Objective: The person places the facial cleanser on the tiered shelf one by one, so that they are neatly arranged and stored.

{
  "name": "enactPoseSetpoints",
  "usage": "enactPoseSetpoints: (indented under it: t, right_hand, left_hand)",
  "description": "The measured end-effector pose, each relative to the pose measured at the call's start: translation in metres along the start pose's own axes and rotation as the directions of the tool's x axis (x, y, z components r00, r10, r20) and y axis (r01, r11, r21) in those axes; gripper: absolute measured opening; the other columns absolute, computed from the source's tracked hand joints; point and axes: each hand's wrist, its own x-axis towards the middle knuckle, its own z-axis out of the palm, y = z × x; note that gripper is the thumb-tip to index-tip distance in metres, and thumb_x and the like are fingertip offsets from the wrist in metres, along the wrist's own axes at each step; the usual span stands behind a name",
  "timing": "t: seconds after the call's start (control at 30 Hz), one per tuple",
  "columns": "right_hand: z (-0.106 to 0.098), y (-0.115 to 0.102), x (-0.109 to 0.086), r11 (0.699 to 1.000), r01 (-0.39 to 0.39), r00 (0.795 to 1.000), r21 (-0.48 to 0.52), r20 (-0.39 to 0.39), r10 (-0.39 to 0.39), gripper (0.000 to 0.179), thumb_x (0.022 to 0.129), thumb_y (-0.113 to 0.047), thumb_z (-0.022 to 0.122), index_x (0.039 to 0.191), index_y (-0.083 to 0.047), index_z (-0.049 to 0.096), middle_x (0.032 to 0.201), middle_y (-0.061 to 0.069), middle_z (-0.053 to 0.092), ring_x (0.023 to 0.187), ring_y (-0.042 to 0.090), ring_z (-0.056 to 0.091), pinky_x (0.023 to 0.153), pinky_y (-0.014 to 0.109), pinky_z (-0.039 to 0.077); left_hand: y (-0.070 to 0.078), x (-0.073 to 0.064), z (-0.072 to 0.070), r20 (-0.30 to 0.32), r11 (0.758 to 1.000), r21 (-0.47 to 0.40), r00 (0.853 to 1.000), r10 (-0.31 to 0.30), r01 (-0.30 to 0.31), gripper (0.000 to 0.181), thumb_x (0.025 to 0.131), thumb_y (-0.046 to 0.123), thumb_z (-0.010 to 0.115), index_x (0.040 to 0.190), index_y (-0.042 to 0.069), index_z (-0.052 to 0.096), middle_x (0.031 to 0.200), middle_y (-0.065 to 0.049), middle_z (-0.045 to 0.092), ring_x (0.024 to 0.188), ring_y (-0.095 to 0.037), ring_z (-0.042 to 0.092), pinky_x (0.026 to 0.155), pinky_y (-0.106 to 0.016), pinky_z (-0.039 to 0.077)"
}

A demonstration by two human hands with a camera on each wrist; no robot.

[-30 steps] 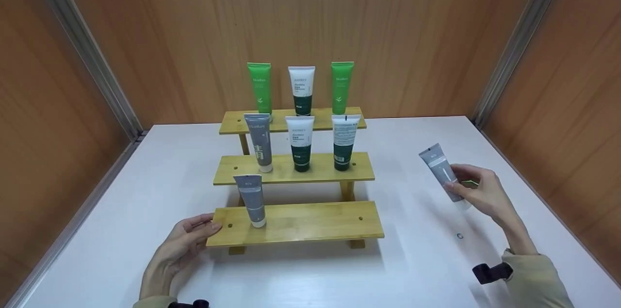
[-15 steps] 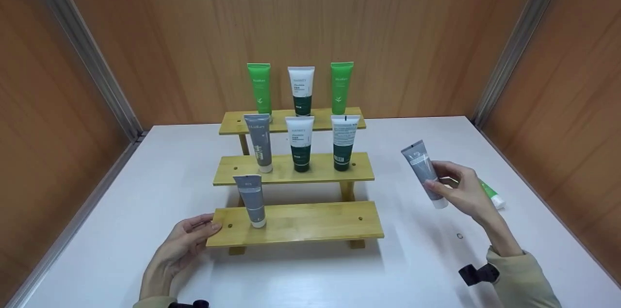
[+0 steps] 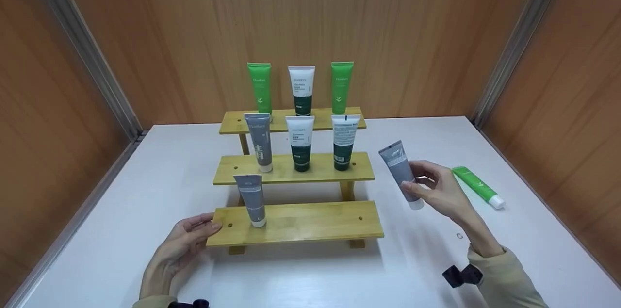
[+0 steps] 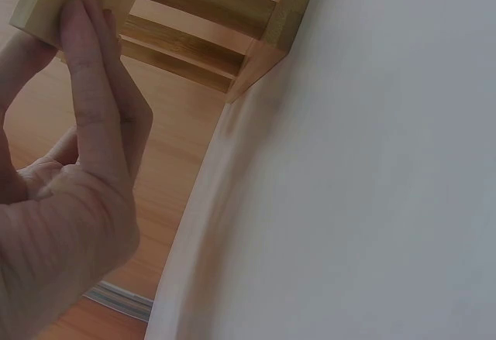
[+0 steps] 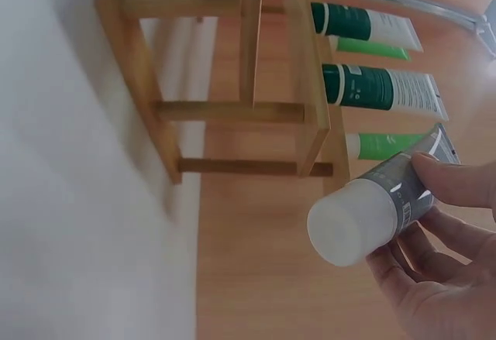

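A grey squeeze tube (image 3: 399,172) with a white cap hangs tilted above the table, cap down, pinched between the thumb and fingers of my right hand (image 3: 439,191). In the right wrist view its white cap (image 5: 349,222) faces the camera. My left hand (image 3: 179,245) grips the left end of the lowest step of a three-step wooden display rack (image 3: 315,223), thumb on top. Another grey tube (image 3: 251,201) stands cap-down on that step, towards the left. The middle step bears a grey tube (image 3: 259,140) and two white-and-dark-green tubes (image 3: 301,143).
On the top step stand two green tubes (image 3: 342,86) with a white-and-dark-green tube (image 3: 302,89) between them. A green tube (image 3: 478,186) lies on the white table (image 3: 301,281) at the right, near a small ring (image 3: 459,235). Wooden walls (image 3: 388,31) enclose the back and sides.
My right hand has moved left towards the rack with the grey tube, uncovering the green tube lying on the table. My left hand has stayed on the rack's lowest step.
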Motion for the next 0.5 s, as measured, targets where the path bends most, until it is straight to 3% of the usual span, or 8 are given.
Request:
enactPoseSetpoints:
  t: [0.27, 0.5]
  right_hand:
    - [0.018, -0.016, 0.004, 0.997, 0.028, 0.999, 0.065, 0.036, -0.03, 0.049, 0.09, -0.012, 0.075, 0.134, 0.004, 0.058, 0.124, 0.02, 0.064, 0.112, 0.028, 0.059, 0.102, 0.025, 0.054]
    - [0.032, -0.026, 0.008, 0.993, 0.067, 0.995, 0.094, 0.065, -0.073, 0.048, 0.09, -0.012, 0.075, 0.133, 0.003, 0.059, 0.124, 0.02, 0.064, 0.112, 0.028, 0.061, 0.104, 0.04, 0.055]
  left_hand:
    - [-0.001, 0.0, 0.003, -0.04, 0.999, 0.034, 0.999, -0.001, 0.002, 0.061, 0.095, 0.016, 0.07, 0.144, -0.008, 0.042, 0.106, 0.004, 0.071, 0.097, -0.007, 0.071, 0.09, -0.019, 0.06]
    - [0.0, 0.0, 0.002, -0.04, 0.999, 0.036, 0.999, -0.004, 0.005, 0.059, 0.095, 0.016, 0.07, 0.143, -0.007, 0.044, 0.104, 0.004, 0.072, 0.096, -0.006, 0.071, 0.089, -0.019, 0.06]
